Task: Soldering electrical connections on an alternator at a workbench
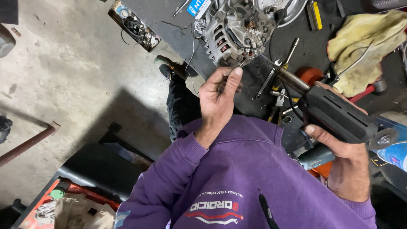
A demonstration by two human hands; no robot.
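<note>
Over the dark bench edge [178,29], left hand [218,99] fingers pinching thin wire [248,60] beside alternator [237,32], right hand [339,140] gripping soldering gun [335,112]

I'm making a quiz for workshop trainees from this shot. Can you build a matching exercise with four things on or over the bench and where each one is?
Things:
1. alternator
2. soldering gun
3. yellow rag
4. wrench

Places:
A. lying flat on the dark bench between the two hands
B. held in the right hand
C. at the top of the bench, just above the left hand
D. crumpled at the bench's upper right

Pairs: 1-C, 2-B, 3-D, 4-A
</note>
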